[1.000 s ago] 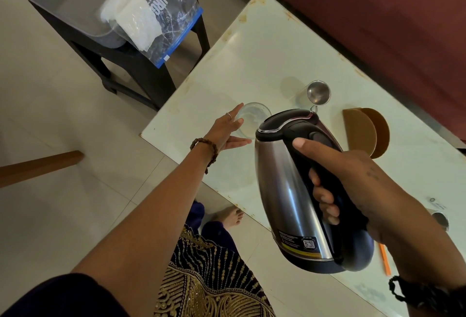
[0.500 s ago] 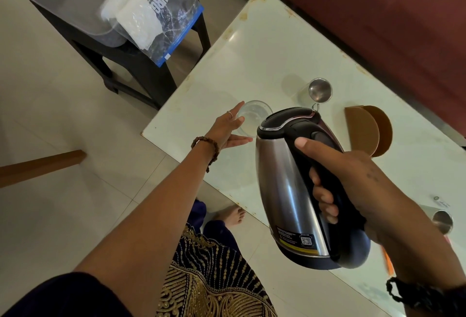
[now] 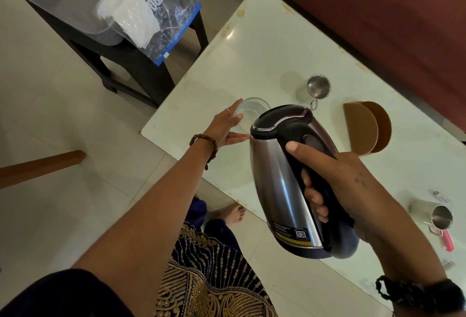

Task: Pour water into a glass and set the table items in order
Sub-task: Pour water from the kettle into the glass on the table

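So the glass [image 3: 248, 115] sits near the desk [image 3: 264, 46] edge, left hand [image 3: 224, 127] with straight fingers steadying it, probably against tipping. The right hand's [image 3: 335, 180] grip is clamped round the kettle [image 3: 285, 178] handle, tilting it spout-first toward the glass.

Kettle [image 3: 282, 185] showing brushed silver with black lid and handle, yellow label strip; table [image 3: 252, 64] showing pale cream, rust-stained at edges; coasters [image 3: 365, 127] showing brown; cups [image 3: 318, 87] showing steel grey; garment [image 3: 209, 279] showing navy with gold embroidered pattern; bag [image 3: 161, 14] showing clear with blue edge.
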Motion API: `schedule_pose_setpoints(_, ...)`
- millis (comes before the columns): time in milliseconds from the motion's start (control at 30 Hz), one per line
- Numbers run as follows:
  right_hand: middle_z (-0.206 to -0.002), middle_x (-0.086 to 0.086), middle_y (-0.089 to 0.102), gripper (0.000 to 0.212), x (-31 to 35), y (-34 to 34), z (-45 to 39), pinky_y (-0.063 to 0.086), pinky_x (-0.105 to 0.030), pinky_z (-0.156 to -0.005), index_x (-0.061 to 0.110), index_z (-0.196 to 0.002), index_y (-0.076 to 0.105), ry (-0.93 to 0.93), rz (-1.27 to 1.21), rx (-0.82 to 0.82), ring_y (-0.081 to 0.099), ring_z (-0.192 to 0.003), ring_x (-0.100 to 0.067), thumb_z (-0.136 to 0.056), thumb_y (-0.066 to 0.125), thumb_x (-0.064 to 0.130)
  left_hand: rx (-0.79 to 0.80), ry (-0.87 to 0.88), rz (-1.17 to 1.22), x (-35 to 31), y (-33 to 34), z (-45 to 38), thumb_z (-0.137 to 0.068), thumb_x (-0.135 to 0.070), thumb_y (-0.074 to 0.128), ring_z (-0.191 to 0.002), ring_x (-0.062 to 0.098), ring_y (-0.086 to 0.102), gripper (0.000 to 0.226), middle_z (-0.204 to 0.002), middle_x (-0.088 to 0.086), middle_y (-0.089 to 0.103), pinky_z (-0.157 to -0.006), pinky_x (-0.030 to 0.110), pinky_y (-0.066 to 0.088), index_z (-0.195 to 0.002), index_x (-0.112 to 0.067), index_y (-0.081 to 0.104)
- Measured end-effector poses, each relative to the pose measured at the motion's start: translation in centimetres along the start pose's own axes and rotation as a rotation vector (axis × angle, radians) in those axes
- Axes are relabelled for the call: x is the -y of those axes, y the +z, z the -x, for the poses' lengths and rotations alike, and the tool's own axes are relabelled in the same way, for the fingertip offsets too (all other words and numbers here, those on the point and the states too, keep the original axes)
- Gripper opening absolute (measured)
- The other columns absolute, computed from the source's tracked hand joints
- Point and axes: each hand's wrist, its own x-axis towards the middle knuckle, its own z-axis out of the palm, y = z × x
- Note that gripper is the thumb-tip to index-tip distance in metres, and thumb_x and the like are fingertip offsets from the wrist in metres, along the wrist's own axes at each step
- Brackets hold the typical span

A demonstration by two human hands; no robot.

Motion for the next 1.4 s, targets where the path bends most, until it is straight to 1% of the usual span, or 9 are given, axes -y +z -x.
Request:
schedule_pose_setpoints(133, -0.040, 0.001, 0.048, 0.060, -1.4, 0.4, 0.6, 0.041, -0.025, -0.042, 0.010, -0.053, 0.051, -0.048, -0.007, -0.050, 0.046, -0.036, -0.015, -0.072, 0.052, 0.066, -0.003, -0.011, -0.008, -0.3, -0.1, 0.1, -0.095, -0.020, 0.046, -0.062, 0.012, 0.070, 0.049, -0.151, 0.004, 0.031, -0.065, 0.020, 0.058, -0.140, -0.034, 0.031)
schedule_pose_setpoints(367, -0.037, 0.001, 0.045, 0.043, -0.8, 0.8, 4.2, 0.037, -0.019, -0.037, 0.023, -0.048, 0.055, -0.152, -0.159, -0.174, 0.041, -0.031, -0.011, -0.068, 0.053, 0.061, -0.127, 0.079, -0.329, -1.3, -0.3, 1.5, -0.093, -0.021, 0.051, -0.092, 0.028, 0.060, 0.047, -0.133, 0.016, 0.050, -0.075, 0.030, 0.051, -0.138, -0.020, 0.039)
schedule_pose_setpoints(533, -0.030, -0.005, 0.039, 0.056, 2.6, 2.5, 5.0, 0.037, -0.010, -0.042, 0.008, -0.040, 0.050, -0.256, -0.192, -0.223, 0.038, -0.027, -0.012, -0.062, 0.055, 0.059, -0.196, 0.268, -0.396, -3.5, -2.7, 5.0, -0.090, -0.014, 0.054, -0.087, 0.020, 0.061, 0.022, -0.120, 0.014, 0.059, -0.076, 0.030, 0.050, -0.111, -0.020, 0.059)
schedule_pose_setpoints(667, -0.033, -0.005, 0.040, 0.056, 6.5, 4.9, 3.6, 0.038, -0.018, -0.041, 0.004, -0.045, 0.046, -0.361, -0.253, -0.192, 0.037, -0.029, -0.015, -0.064, 0.058, 0.056, -0.270, 0.462, -0.473, -7.8, -6.2, 8.6, -0.090, -0.008, 0.053, -0.090, 0.023, 0.065, 0.024, -0.102, 0.005, 0.065, -0.078, 0.035, 0.052, -0.098, -0.029, 0.060)
schedule_pose_setpoints(733, -0.034, -0.006, 0.039, 0.060, 8.9, 6.8, 2.4, 0.038, -0.020, -0.042, -0.001, -0.048, 0.043, -0.429, -0.269, -0.169, 0.036, -0.031, -0.017, -0.067, 0.058, 0.054, -0.325, 0.573, -0.489, -10.4, -8.7, 10.5, -0.090, -0.005, 0.053, -0.092, 0.027, 0.064, 0.022, -0.099, 0.007, 0.066, -0.084, 0.041, 0.052, -0.102, -0.020, 0.062)
schedule_pose_setpoints(900, -0.033, 0.000, 0.038, 0.052, 15.3, 11.7, -0.7, 0.038, -0.016, -0.042, 0.011, -0.041, 0.043, -0.589, -0.302, -0.127, 0.037, -0.029, -0.013, -0.078, 0.058, 0.044, -0.555, 0.725, -0.623, -15.3, -15.4, 13.4, -0.090, -0.012, 0.055, -0.089, 0.011, 0.060, 0.022, -0.100, 0.001, 0.066, -0.078, 0.009, 0.047, -0.110, -0.011, 0.062)
schedule_pose_setpoints(1100, -0.034, 0.000, 0.041, 0.049, 23.1, 17.7, -5.0, 0.037, -0.020, -0.040, 0.015, -0.043, 0.045, -0.736, -0.349, -0.057, 0.037, -0.030, -0.016, -0.081, 0.059, 0.043, -0.771, 0.753, -0.652, -18.3, -24.9, 13.7, -0.088, -0.010, 0.057, -0.093, 0.009, 0.059, 0.021, -0.102, -0.004, 0.064, -0.075, -0.008, 0.036, -0.107, -0.013, 0.064)
schedule_pose_setpoints(1267, -0.038, -0.005, 0.043, 0.047, 28.2, 22.8, -9.2, 0.038, -0.023, -0.040, 0.012, -0.049, 0.050, -0.799, -0.399, -0.048, 0.039, -0.031, -0.017, -0.083, 0.059, 0.044, -0.874, 0.645, -0.707, -20.2, -32.6, 11.5, -0.088, -0.008, 0.055, -0.101, 0.020, 0.061, 0.021, -0.111, 0.006, 0.066, -0.086, 0.021, 0.041, -0.108, -0.011, 0.063)
schedule_pose_setpoints(1400, -0.040, -0.003, 0.043, 0.043, 31.1, 26.2, -13.2, 0.038, -0.023, -0.037, 0.013, -0.055, 0.052, -0.785, -0.501, -0.101, 0.037, -0.033, -0.016, -0.084, 0.061, 0.044, -0.812, 0.466, -0.845, -21.8, -36.8, 9.0, -0.088, -0.011, 0.057, -0.118, 0.028, 0.053, 0.037, -0.128, 0.014, 0.057, -0.097, 0.035, 0.041, -0.125, -0.011, 0.053)
